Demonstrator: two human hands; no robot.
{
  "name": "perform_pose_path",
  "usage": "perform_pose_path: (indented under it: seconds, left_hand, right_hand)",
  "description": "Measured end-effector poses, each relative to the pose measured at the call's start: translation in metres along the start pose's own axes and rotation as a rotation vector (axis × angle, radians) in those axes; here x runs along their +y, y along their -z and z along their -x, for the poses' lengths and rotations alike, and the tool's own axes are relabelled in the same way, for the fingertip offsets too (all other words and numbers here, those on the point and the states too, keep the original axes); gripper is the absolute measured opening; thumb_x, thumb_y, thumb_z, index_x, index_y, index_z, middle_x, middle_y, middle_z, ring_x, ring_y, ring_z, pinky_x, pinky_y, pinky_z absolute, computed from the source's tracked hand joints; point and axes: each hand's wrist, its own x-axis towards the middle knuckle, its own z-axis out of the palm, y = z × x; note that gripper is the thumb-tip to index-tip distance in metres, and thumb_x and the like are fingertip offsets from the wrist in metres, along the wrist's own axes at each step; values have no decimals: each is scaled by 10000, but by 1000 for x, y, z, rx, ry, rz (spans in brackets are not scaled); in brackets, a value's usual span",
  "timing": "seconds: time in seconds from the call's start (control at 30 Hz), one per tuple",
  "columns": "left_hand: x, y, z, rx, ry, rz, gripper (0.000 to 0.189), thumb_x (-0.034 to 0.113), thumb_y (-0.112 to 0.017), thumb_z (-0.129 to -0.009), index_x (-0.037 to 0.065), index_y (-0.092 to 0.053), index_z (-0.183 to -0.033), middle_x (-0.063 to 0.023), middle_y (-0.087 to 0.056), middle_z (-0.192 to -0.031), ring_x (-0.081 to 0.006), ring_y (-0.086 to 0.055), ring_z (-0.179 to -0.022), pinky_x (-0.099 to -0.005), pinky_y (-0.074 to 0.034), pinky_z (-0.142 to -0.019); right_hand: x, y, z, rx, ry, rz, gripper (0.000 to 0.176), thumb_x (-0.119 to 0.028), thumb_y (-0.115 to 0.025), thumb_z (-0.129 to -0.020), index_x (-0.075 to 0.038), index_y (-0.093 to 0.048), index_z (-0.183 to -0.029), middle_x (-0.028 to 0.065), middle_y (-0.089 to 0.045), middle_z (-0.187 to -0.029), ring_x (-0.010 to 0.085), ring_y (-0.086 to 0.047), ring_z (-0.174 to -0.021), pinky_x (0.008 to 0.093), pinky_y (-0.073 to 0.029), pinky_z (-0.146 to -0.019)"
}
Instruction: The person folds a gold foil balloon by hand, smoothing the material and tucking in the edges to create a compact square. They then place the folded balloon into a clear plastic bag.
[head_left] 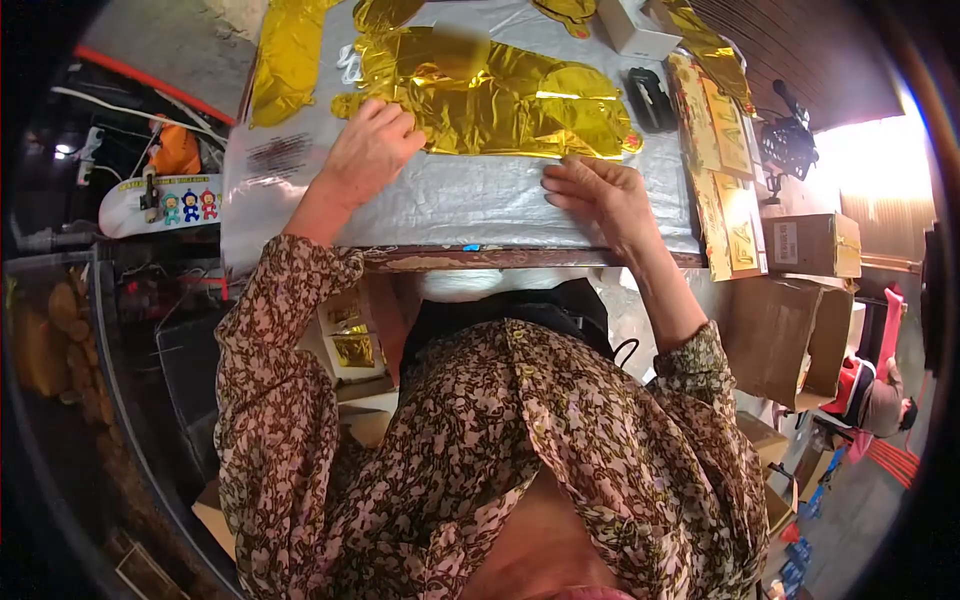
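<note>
A flat, crinkled gold foil piece lies across the silver-grey table cover. At its lower left corner is my left hand, its fingers closed together on the foil's edge. My right hand is at the lower right edge of the foil, thumb and fingers pinched on the edge. More gold foil lies at the upper left, and other foil pieces lie along the table's far side. A small white item sits just left of the large piece.
A black object and a white box stand right of the foil. Flat printed packs line the table's right edge. Cardboard boxes are at the right; a person is farther off.
</note>
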Motion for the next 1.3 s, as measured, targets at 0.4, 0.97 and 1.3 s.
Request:
perform_pose_path:
  seconds: [0.4,0.97,1.3]
  left_hand:
    - [123,18,-59,-91,380,623,99,59,-639,-825,-14,-684,-874,-210,-657,-879,-392,-693,-876,-496,-563,-780]
    - [-63,-48,-10,-141,747,175,468,362,-630,-982,57,-633,-1338,-218,-679,-1223,-397,-644,-1122,-513,-503,-959]
    - [57,1,3,-55,656,270,507,375,-766,-865,53,-680,-1247,-134,-615,-1134,-339,-606,-1084,-455,-483,-923]
  right_hand:
    - [-5,16,-47,12,-12,137,382,-225,-673,-1015,118,-638,-1178,195,-740,-1084,222,-753,-858,306,-637,-690]
    - [-23,26,-69,114,-18,181,403,-189,-740,-950,160,-662,-1136,222,-736,-983,267,-748,-823,343,-637,-715]
    - [-53,43,-137,63,119,548,233,-38,-795,-802,62,-744,-1006,77,-724,-805,138,-660,-642,286,-525,-575]
